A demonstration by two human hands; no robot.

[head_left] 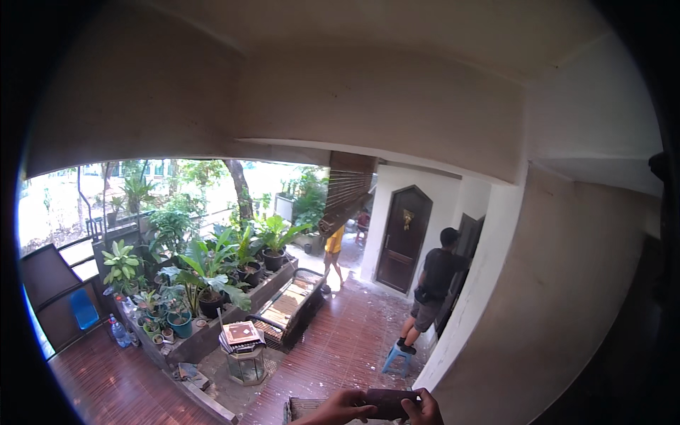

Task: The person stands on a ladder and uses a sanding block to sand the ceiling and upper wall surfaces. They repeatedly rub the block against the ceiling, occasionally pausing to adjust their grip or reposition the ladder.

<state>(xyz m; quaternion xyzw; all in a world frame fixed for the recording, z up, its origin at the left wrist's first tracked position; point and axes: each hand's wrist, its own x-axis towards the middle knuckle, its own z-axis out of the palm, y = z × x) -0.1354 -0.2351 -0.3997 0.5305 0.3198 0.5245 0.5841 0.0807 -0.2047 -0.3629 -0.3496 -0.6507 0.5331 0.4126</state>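
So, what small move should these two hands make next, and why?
Probably raise the dark oblong object slightly, with both ends held. The left hand grips one end and the right hand the other, but they sit low at the picture's bottom edge, so a small lift should bring the grip into clearer view.

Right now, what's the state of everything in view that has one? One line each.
Left hand: gripping dark slab's left end
Right hand: gripping its right end
Dark slab: held between both hands
Door: shut
Blue stool: upright, person standing on it
Glass-sided stand: upright, stack on top
Bottle: upright
Slatted blind: hanging, lower end slanted
Floor: pale bits scattered
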